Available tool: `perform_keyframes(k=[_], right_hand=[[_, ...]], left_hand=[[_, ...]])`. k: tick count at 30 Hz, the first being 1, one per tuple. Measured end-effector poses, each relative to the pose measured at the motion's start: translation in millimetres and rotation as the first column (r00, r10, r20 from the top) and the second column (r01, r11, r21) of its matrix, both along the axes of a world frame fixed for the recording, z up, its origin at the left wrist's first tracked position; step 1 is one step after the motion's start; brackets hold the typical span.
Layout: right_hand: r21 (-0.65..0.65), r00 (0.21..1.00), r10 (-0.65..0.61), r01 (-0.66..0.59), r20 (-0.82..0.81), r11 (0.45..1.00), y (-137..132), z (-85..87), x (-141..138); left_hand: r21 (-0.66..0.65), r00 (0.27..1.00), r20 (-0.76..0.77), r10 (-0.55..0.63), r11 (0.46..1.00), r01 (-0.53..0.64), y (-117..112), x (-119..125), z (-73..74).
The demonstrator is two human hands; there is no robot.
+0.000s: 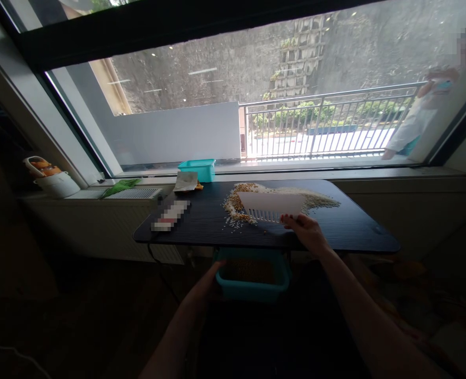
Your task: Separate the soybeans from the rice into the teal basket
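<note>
My right hand is closed on the near right corner of a flat white toothed scraper, its slotted edge turned toward me. The scraper stands over a spread of white grains mixed with yellowish beans or kernels on the dark table. Just below the table's front edge, my left hand grips the left rim of a teal plastic basin. Brownish, bean-like pieces fill the dim bottom of that basin. The fingers of my left hand are partly hidden in shadow.
A second teal basin stands by the window, behind an opened packet. A blurred-out flat item lies on the table at left. Beyond are a radiator, green cloth, white basket and, outside, a person.
</note>
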State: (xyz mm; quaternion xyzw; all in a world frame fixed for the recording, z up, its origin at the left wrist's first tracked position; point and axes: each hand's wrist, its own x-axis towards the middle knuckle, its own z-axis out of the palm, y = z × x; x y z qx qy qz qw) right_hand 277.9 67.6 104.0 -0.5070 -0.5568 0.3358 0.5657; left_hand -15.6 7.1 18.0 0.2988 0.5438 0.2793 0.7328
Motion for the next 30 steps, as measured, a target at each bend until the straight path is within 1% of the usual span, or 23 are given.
perform_keyframes(k=[6,10,13,16,19,22,24,26,30], right_hand=[[0.013,0.996,0.029,-0.028,-0.086,1.0,-4.8,8.1,-1.8],[0.027,0.994,0.016,-0.013,-0.111,1.0,-8.5,10.7,-0.9],[0.019,0.996,-0.058,0.06,-0.071,0.998,-21.6,8.8,7.7],[-0.016,0.986,-0.167,0.167,-0.02,0.986,-45.1,3.8,21.8],[-0.022,0.96,-0.278,0.278,-0.021,0.96,-72.4,-1.9,34.1],[-0.012,0.932,-0.364,0.364,0.006,0.931,-95.0,-5.0,38.6],[-0.037,0.93,-0.367,0.367,0.014,0.929,-104.3,-4.6,36.8],[-0.068,0.938,-0.347,0.346,-0.01,0.936,-107.9,-3.3,31.7],[-0.077,0.956,-0.287,0.282,-0.06,0.956,-101.1,-4.3,16.0]], left_hand=[[0.018,1.0,0.005,0.008,1.0,-0.008,1.2,-0.8,-3.6],[0.017,1.0,-0.014,0.026,1.0,-0.025,-0.1,0.5,-1.7],[0.031,1.0,-0.017,0.021,0.999,-0.021,-2.8,2.0,1.7],[0.082,1.0,-0.011,-0.006,0.997,0.006,-4.9,2.8,3.8],[0.109,1.0,-0.008,-0.028,0.994,0.029,-4.8,3.3,3.5],[0.111,0.999,-0.004,-0.031,0.993,0.032,-2.9,3.8,1.9],[0.102,0.999,0.001,-0.033,0.994,0.033,-1.1,4.2,0.6],[0.088,1.0,0.0,-0.029,0.996,0.029,0.4,4.5,-0.6],[0.089,1.0,-0.014,-0.013,0.996,0.014,2.3,5.2,-3.6]])
